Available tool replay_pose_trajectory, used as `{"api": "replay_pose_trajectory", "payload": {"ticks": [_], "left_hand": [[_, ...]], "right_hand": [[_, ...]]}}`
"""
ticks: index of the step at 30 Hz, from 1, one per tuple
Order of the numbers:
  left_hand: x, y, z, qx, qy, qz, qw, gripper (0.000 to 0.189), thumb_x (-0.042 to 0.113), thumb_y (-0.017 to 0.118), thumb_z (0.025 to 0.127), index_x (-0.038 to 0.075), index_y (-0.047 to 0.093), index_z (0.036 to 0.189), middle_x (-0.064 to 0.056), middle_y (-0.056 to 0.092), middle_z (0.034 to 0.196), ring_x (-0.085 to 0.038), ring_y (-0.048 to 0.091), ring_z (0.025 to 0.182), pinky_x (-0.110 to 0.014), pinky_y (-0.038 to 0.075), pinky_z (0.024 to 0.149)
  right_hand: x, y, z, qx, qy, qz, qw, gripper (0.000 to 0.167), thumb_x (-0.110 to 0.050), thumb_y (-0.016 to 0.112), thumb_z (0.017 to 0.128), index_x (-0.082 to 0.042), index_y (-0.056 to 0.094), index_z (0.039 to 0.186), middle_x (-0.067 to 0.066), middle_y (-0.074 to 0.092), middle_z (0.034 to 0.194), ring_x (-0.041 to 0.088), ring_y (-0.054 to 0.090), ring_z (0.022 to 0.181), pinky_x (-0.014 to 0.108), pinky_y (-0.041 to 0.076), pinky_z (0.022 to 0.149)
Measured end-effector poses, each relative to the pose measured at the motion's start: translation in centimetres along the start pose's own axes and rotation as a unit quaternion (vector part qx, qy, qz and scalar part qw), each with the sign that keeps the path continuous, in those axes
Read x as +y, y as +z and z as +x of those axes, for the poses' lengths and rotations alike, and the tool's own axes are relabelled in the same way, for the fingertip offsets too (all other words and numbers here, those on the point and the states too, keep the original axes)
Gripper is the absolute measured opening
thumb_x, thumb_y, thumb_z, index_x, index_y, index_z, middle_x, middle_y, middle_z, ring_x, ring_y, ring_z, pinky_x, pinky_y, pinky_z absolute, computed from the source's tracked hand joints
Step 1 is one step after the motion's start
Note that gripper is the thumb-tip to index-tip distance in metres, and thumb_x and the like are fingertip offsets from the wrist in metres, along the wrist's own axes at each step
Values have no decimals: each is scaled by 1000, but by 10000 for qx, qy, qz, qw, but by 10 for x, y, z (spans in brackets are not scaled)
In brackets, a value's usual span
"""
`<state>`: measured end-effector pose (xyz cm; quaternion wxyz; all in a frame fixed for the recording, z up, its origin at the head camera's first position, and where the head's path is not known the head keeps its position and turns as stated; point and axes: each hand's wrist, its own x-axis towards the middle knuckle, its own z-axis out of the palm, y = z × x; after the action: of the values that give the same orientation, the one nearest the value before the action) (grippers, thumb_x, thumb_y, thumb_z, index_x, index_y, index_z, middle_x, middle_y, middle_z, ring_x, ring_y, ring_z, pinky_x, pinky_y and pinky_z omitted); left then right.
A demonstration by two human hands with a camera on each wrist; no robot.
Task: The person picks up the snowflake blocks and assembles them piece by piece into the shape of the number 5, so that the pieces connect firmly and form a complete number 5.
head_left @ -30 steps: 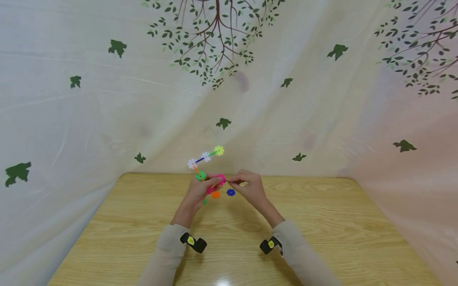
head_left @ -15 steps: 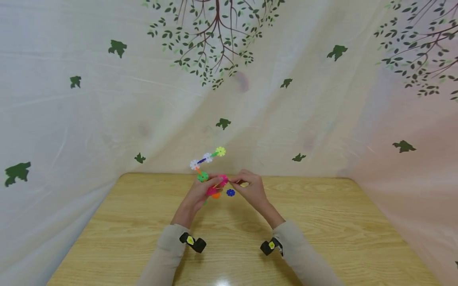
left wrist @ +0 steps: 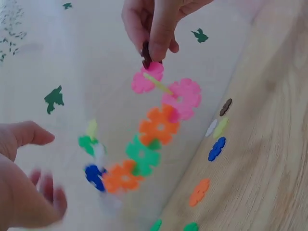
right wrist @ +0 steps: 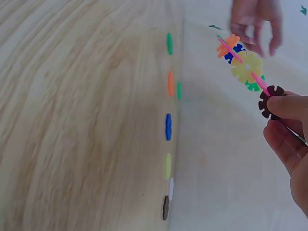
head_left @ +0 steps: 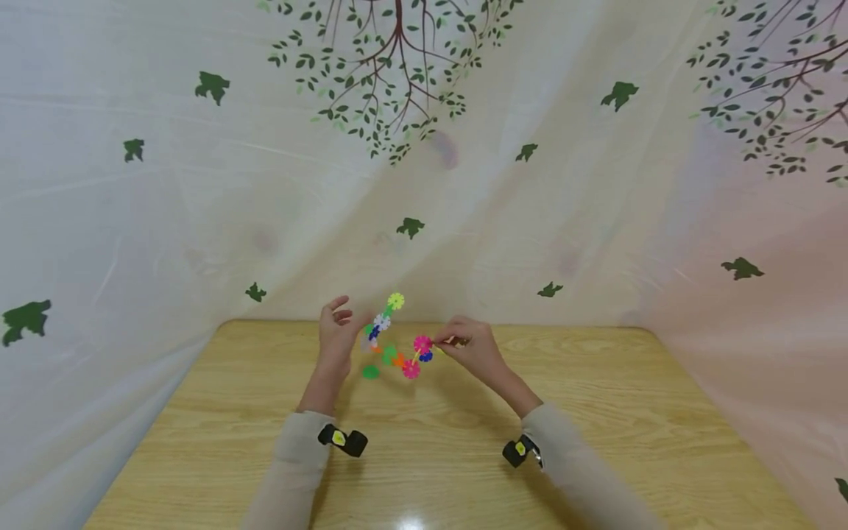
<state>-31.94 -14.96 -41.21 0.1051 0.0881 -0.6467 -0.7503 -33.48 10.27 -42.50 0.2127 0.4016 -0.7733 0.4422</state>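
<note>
A chain of flower-shaped interlocking plastic discs point(left wrist: 161, 124) hangs in the air, in pink, yellow, orange, green, blue and white. My right hand point(head_left: 473, 350) pinches the brown disc point(right wrist: 264, 102) at its end between thumb and fingers. Slotted into that brown disc is a pink disc point(left wrist: 147, 78); beyond come a yellow one point(right wrist: 247, 66) and a second pink one point(left wrist: 185, 98). The far end, with a bright yellow disc point(head_left: 395, 300), dangles toward my left hand point(head_left: 336, 342). That hand is raised with loose fingers, holds nothing and stands apart from the chain; it blurs in the left wrist view.
Loose discs lie in a rough row toward the back of the wooden table point(head_left: 424, 442): brown point(left wrist: 225, 107), white point(left wrist: 211, 127), yellow point(left wrist: 221, 127), blue point(left wrist: 217, 148), orange point(left wrist: 199, 192) and green point(left wrist: 191, 226). A printed cloth backdrop point(head_left: 298, 184) rises behind the table edge.
My left hand has let go of the chain and moved left. The chain now hangs lower from my right hand, which has shifted slightly right.
</note>
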Motion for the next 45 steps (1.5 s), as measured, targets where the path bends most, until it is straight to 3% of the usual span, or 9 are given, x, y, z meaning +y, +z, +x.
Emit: {"api": "replay_pose_trajectory", "payload": {"ticks": [4,8,12,14,19,26,31,36,45], "left_hand": [[0,10,-8,-1153,595,499,9903,39,1,71,92,-4,61,129,-5,66,107,-8,62,95,-17,54,84],[-11,18,-12,-2608,658,1364,9534,34,9,70,96,-2,65,128,-17,70,122,-18,69,106,-33,58,94],[-28,21,-11,-3212,463,1742,9297,31,13,68,98,-1,67,126,-21,69,124,-26,69,109,-49,55,100],[-33,22,-12,-3289,421,1760,9269,27,12,67,99,-3,69,121,-21,72,117,-26,70,103,-51,56,97],[-40,26,-13,-3064,294,1670,9367,19,11,69,97,-4,72,110,-14,75,102,-19,71,88,-52,59,91],[-40,27,-14,-2778,161,1640,9464,18,7,69,97,-7,71,108,-16,74,98,-18,71,85,-50,60,89],[-40,25,-12,-2699,149,1628,9489,21,9,71,95,-7,71,108,-15,74,99,-25,73,89,-49,60,88],[-40,22,-11,-2732,152,1586,9487,20,8,71,95,-8,71,108,-12,75,97,-20,73,86,-49,60,88],[-42,21,-11,-2784,223,1575,9472,20,8,68,97,-8,69,109,-18,74,100,-19,71,86,-49,60,87]], "right_hand": [[6,1,-3,-431,-89,-174,9989,8,5,78,84,-3,79,84,10,72,84,20,70,74,25,60,64],[9,3,-5,-638,-220,-122,9976,11,8,78,83,-3,78,84,11,73,84,22,69,76,29,61,66],[11,4,-6,-666,-538,-225,9961,9,6,79,83,-3,78,83,10,72,84,22,68,79,30,60,67],[11,5,-6,-656,-672,-269,9952,7,3,80,84,-3,77,83,9,73,85,20,67,80,31,59,67],[12,6,-7,-724,-576,-308,9952,10,4,81,82,-5,77,85,7,74,87,22,68,82,34,59,67],[18,-8,0,-1138,591,-352,9911,15,2,80,83,-2,77,97,11,76,96,32,69,85,39,61,70],[36,-29,7,-1523,1522,-105,9765,18,-4,80,87,1,76,104,17,76,100,22,69,86,29,60,73],[60,-44,8,-1740,1894,-179,9662,20,-3,79,86,3,75,104,18,76,97,16,69,84,24,57,73],[97,-39,-2,-1965,2855,-415,9371,29,-8,75,91,5,71,116,17,72,98,18,64,85,26,52,73]]}}
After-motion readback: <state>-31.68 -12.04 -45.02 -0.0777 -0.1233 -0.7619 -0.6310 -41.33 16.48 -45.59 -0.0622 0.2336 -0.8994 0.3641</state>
